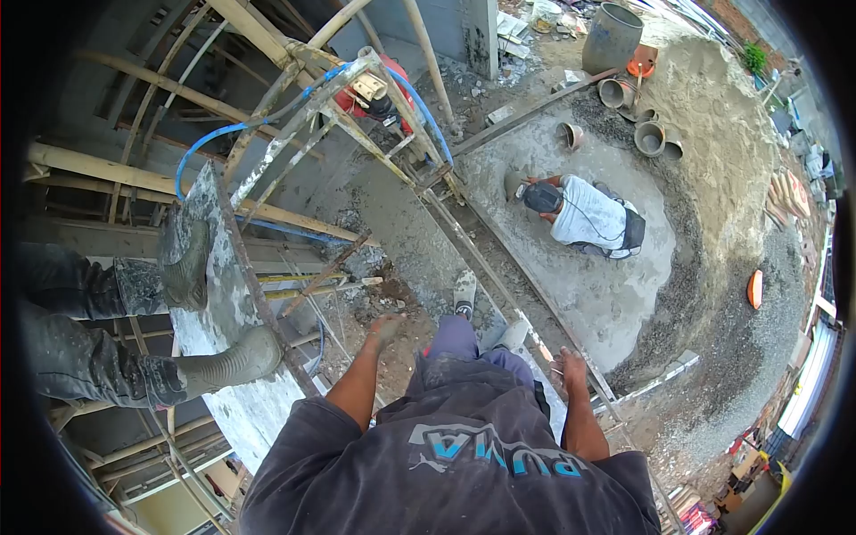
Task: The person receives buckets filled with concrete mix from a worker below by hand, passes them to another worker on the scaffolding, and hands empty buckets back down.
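My left hand (385, 330) hangs out from my side with its fingers stretched, holding nothing. Below it in view are rubble and scaffold poles. My right hand (571, 367) is out on the other side, fingers loosely apart and nothing in them. It is nearest the long metal scaffold rail (486, 290), which runs away from me towards the upper left. Between my hands show my legs (456, 337) and cement-stained footwear (465, 290).
Someone in rubber boots (234, 361) stands on a scaffold platform (227, 410) at left. Lower down, a person in a white shirt (593, 212) bends over wet concrete (615, 299). Buckets (649, 138), a drum (613, 37), sand (713, 116) and a blue hose (218, 134) are farther off.
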The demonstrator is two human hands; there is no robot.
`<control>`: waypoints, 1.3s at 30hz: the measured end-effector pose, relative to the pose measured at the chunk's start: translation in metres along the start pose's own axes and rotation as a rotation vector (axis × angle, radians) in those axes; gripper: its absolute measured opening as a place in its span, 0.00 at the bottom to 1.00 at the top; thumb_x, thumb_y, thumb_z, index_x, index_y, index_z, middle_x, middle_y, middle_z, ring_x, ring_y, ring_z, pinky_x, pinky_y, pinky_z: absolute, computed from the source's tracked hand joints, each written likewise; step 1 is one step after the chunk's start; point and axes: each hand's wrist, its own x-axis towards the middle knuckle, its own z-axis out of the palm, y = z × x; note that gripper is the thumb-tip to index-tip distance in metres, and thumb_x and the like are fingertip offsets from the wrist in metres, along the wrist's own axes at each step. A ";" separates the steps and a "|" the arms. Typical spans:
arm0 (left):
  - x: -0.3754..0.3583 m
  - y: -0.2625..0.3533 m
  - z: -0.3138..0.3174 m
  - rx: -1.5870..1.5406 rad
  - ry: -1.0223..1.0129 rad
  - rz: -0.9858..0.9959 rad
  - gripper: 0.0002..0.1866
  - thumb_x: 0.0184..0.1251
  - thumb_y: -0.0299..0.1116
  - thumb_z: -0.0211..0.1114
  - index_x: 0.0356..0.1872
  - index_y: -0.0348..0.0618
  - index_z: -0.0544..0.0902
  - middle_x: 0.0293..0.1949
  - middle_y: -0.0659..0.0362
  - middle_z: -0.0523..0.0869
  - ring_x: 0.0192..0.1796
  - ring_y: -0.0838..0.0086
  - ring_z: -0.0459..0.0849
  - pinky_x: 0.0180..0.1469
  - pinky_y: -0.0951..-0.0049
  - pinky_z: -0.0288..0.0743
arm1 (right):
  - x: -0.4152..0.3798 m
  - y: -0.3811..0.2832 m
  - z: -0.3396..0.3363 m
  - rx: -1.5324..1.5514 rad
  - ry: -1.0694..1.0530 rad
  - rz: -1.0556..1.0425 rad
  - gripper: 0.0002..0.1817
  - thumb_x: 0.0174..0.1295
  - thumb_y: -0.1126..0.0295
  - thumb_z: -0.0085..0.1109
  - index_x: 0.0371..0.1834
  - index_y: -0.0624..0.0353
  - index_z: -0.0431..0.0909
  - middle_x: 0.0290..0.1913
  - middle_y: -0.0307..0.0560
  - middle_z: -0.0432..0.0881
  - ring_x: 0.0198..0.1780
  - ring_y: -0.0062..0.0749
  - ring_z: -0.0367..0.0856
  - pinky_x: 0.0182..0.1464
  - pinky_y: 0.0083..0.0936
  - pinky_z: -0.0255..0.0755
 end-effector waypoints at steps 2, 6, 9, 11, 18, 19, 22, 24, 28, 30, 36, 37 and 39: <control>0.006 0.006 0.001 -0.065 -0.006 0.019 0.23 0.61 0.51 0.66 0.45 0.41 0.84 0.38 0.58 0.85 0.37 0.73 0.80 0.36 0.71 0.73 | 0.004 -0.002 -0.001 0.020 -0.004 -0.006 0.13 0.66 0.61 0.54 0.43 0.60 0.72 0.34 0.45 0.79 0.27 0.29 0.80 0.23 0.25 0.75; 0.015 0.010 0.006 -0.172 -0.040 0.088 0.23 0.61 0.49 0.68 0.46 0.40 0.83 0.38 0.59 0.84 0.38 0.74 0.80 0.36 0.69 0.75 | 0.012 0.002 -0.008 0.057 0.003 0.009 0.20 0.65 0.59 0.56 0.52 0.63 0.72 0.39 0.51 0.81 0.34 0.36 0.83 0.28 0.31 0.76; 0.013 0.018 0.013 -0.164 -0.061 0.071 0.23 0.60 0.49 0.68 0.46 0.39 0.83 0.38 0.59 0.84 0.38 0.74 0.80 0.36 0.70 0.76 | 0.016 0.008 -0.011 0.047 0.038 0.027 0.19 0.65 0.59 0.55 0.50 0.62 0.73 0.39 0.50 0.81 0.34 0.35 0.82 0.29 0.31 0.76; -0.001 0.031 0.013 -0.145 -0.071 0.040 0.24 0.61 0.49 0.68 0.47 0.39 0.82 0.38 0.59 0.84 0.38 0.75 0.80 0.36 0.71 0.76 | 0.006 0.004 -0.009 0.038 0.045 0.013 0.17 0.65 0.59 0.55 0.47 0.61 0.72 0.36 0.48 0.80 0.31 0.32 0.81 0.26 0.28 0.76; 0.028 0.026 0.027 -0.021 -0.191 0.005 0.23 0.61 0.51 0.67 0.49 0.45 0.80 0.38 0.60 0.83 0.38 0.75 0.80 0.38 0.70 0.73 | -0.002 0.031 -0.011 0.031 0.040 0.074 0.16 0.66 0.57 0.53 0.48 0.57 0.72 0.38 0.46 0.80 0.35 0.32 0.80 0.33 0.31 0.76; 0.039 0.027 0.032 0.018 -0.190 -0.008 0.22 0.61 0.52 0.67 0.49 0.49 0.79 0.39 0.61 0.83 0.38 0.74 0.80 0.40 0.68 0.72 | -0.002 0.031 -0.008 0.028 0.037 0.080 0.16 0.66 0.57 0.53 0.49 0.57 0.72 0.38 0.45 0.80 0.35 0.32 0.80 0.33 0.31 0.76; 0.072 0.038 0.058 0.188 -0.200 0.075 0.28 0.60 0.51 0.67 0.55 0.44 0.77 0.43 0.55 0.85 0.43 0.69 0.83 0.43 0.67 0.75 | -0.012 0.034 -0.002 0.005 0.033 0.123 0.18 0.66 0.59 0.54 0.52 0.58 0.73 0.39 0.46 0.81 0.35 0.32 0.81 0.34 0.31 0.76; 0.108 0.045 0.086 0.432 -0.174 0.250 0.33 0.59 0.52 0.67 0.60 0.41 0.73 0.48 0.51 0.84 0.48 0.65 0.82 0.48 0.67 0.75 | -0.019 0.036 0.007 -0.034 0.008 0.121 0.19 0.65 0.58 0.55 0.53 0.61 0.73 0.41 0.48 0.81 0.36 0.33 0.82 0.35 0.31 0.77; 0.165 0.090 0.163 0.571 -0.303 0.428 0.42 0.57 0.52 0.68 0.66 0.34 0.67 0.56 0.43 0.80 0.59 0.57 0.79 0.61 0.66 0.71 | -0.029 0.050 0.046 0.021 -0.011 0.151 0.21 0.65 0.60 0.55 0.51 0.69 0.74 0.38 0.51 0.82 0.33 0.30 0.82 0.33 0.26 0.77; 0.165 0.150 0.197 0.567 -0.378 0.489 0.41 0.56 0.51 0.69 0.65 0.33 0.67 0.58 0.41 0.77 0.62 0.53 0.76 0.65 0.65 0.67 | -0.031 0.063 0.072 0.039 -0.037 0.203 0.21 0.66 0.60 0.55 0.51 0.69 0.75 0.35 0.47 0.82 0.30 0.27 0.81 0.30 0.21 0.76; 0.274 0.242 0.329 0.784 -0.325 0.916 0.48 0.53 0.45 0.70 0.73 0.42 0.55 0.70 0.46 0.62 0.73 0.51 0.57 0.72 0.63 0.57 | -0.040 0.103 0.123 -0.205 -0.129 0.417 0.17 0.66 0.58 0.56 0.46 0.62 0.78 0.31 0.43 0.84 0.25 0.23 0.80 0.27 0.20 0.73; 0.292 0.247 0.351 0.795 -0.189 1.154 0.42 0.52 0.43 0.69 0.69 0.42 0.62 0.65 0.46 0.69 0.69 0.52 0.65 0.67 0.62 0.63 | -0.038 0.114 0.124 -0.213 -0.132 0.430 0.17 0.66 0.58 0.56 0.45 0.63 0.78 0.30 0.43 0.84 0.25 0.23 0.80 0.27 0.20 0.73; 0.319 0.260 0.387 0.946 -0.309 1.244 0.30 0.52 0.41 0.68 0.58 0.43 0.74 0.54 0.48 0.80 0.59 0.55 0.76 0.58 0.61 0.71 | -0.035 0.127 0.122 -0.072 -0.035 0.469 0.16 0.66 0.60 0.56 0.44 0.64 0.79 0.31 0.45 0.84 0.26 0.24 0.82 0.27 0.20 0.74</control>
